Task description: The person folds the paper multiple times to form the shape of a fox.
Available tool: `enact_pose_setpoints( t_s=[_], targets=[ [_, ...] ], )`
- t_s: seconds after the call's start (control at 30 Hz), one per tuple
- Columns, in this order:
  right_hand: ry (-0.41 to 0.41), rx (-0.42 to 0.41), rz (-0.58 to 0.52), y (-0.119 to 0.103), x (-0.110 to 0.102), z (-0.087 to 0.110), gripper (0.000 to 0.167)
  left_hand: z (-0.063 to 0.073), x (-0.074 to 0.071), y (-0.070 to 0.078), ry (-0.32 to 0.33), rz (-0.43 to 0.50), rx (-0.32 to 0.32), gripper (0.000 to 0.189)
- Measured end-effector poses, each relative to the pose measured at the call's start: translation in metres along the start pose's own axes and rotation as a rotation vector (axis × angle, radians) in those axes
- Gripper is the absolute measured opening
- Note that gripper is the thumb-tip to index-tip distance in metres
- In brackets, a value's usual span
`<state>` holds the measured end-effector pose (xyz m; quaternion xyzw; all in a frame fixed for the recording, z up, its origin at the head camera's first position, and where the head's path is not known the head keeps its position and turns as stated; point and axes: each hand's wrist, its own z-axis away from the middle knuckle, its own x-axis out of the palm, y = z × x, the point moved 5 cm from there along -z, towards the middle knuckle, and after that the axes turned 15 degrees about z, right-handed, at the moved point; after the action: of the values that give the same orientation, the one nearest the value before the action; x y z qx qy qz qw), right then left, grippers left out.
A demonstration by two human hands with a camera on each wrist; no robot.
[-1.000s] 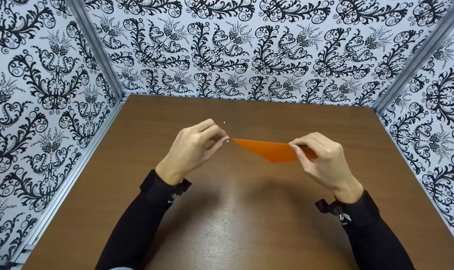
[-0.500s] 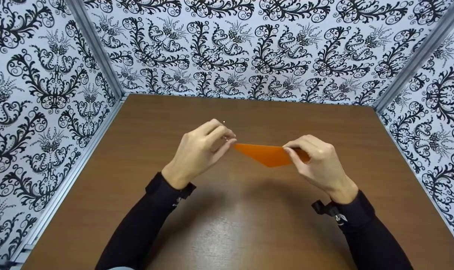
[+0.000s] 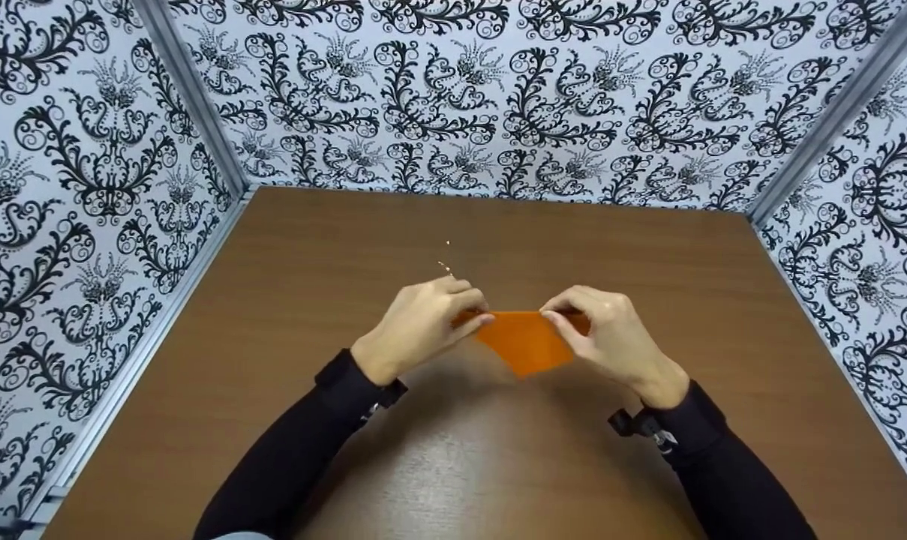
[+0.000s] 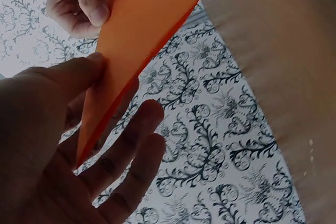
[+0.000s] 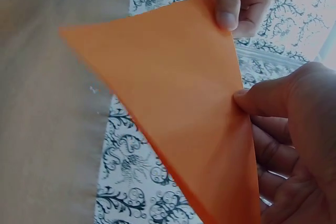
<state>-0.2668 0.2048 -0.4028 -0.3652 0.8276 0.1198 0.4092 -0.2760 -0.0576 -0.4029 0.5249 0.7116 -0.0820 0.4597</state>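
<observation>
A sheet of orange paper (image 3: 527, 345), folded into a triangle, hangs point down above the table between both hands. The left hand (image 3: 427, 321) pinches its long top edge on the left between thumb and fingers. On the right, the right hand (image 3: 617, 337) pinches the same edge a short way off. The left wrist view shows the folded paper (image 4: 142, 30) lying between the left thumb and the fingers, with the other fingers spread behind. In the right wrist view the right thumb presses on the face of the paper (image 5: 168, 82).
The brown wooden table (image 3: 333, 240) lies under the hands. Patterned black-and-white walls (image 3: 453, 97) with grey metal posts (image 3: 194, 97) enclose it at the back and sides. Tiny bright specks (image 3: 445, 267) show just beyond the left hand.
The left hand has moved right and nearer, onto the paper's left part, which it now pinches. The right hand has come left and nearer, and the paper now hangs lower between them.
</observation>
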Motion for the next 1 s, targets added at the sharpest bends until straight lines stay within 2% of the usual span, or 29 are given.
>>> enact_pose_setpoints(
  t_s=[0.2,0.33,0.57,0.67,0.8,0.9,1.0],
  targets=[
    [-0.088,0.087,-0.048,0.006,0.013,0.003,0.005,-0.001,0.013,-0.014,-0.063,0.1,-0.081,0.023],
    [-0.131,0.115,-0.033,0.009,0.021,0.005,0.009,0.0,0.018,-0.026,-0.095,0.182,-0.174,0.022],
    [-0.122,0.12,0.063,0.014,0.027,0.007,0.024,0.006,0.029,-0.051,-0.134,0.277,-0.391,0.019],
    [-0.141,0.066,0.054,0.012,0.03,0.008,0.024,0.01,0.034,-0.062,-0.145,0.277,-0.447,0.018],
    [-0.259,-0.021,0.025,0.007,0.042,0.013,0.021,0.014,0.04,-0.073,-0.164,0.257,-0.488,0.018],
    [-0.382,-0.041,0.013,0.004,0.054,0.02,0.021,0.016,0.043,-0.078,-0.173,0.239,-0.51,0.017],
    [-0.463,-0.053,0.006,0.002,0.064,0.027,0.021,0.017,0.045,-0.081,-0.184,0.231,-0.523,0.017]
  ],
)
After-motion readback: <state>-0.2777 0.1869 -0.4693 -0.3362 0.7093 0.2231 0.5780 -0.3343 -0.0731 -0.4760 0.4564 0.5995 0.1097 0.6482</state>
